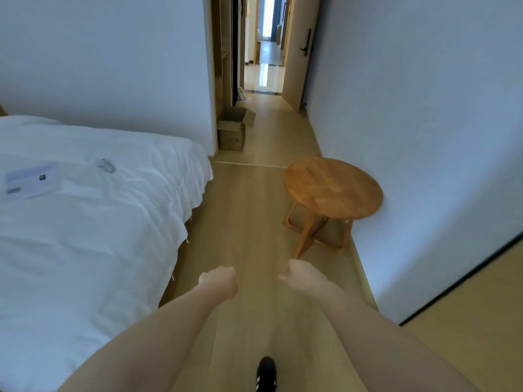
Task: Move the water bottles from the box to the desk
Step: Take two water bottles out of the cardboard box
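Note:
An open cardboard box [233, 130] stands on the floor at the far end of the room, beside the wall corner near the doorway. Its flaps are up and I cannot see inside; no water bottles show. My left hand [219, 281] and my right hand [301, 275] are stretched out ahead of me over the wooden floor, well short of the box. Both have their fingers curled under and hold nothing. No desk is in view.
A bed with white sheets [85, 222] fills the left side, with a paper card [32, 179] and a small white item [104, 164] on it. A round wooden side table [332, 188] stands against the right wall. A floor lane runs between them to an open door [297, 55]. My shoe [266, 373] shows below.

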{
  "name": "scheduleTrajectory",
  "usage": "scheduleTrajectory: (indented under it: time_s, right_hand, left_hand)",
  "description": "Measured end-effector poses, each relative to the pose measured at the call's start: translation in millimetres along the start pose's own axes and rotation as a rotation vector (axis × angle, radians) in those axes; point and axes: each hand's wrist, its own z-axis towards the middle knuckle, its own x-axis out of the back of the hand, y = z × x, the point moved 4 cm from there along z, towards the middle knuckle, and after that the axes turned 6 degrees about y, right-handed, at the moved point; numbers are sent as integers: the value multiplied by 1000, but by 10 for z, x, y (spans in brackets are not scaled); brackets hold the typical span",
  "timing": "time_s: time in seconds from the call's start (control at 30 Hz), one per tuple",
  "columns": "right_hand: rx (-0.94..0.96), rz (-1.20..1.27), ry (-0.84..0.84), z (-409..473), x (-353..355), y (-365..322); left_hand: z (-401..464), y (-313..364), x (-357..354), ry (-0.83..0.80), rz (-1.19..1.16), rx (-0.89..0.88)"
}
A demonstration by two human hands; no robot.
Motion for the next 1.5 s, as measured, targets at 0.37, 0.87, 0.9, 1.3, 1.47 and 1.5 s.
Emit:
scheduleTrajectory:
  time_s: [0.37,0.87,0.9,1.3,1.47,1.5]
  right_hand:
    - [54,25,25,2712,1171,-232]
    - [-18,-19,-17,6185,2101,-862]
    - [-24,-14,-9,6400,2197,-901]
    - [-65,-12,-60,9017,2954,-870]
    - [-65,-43,-77,10236,3464,-739]
    - [-62,-48,-73,10480,3599,-728]
  left_hand:
    - [2570,118,1265,34,-8,4]
    - [6233,-500,2744,3,37,-88]
    - [6457,-530,2881,11,37,-91]
    - [9015,-402,3740,-54,64,-132]
    - [10141,-164,4283,-81,52,-100]
    - [10357,-114,4431,-71,44,-100]
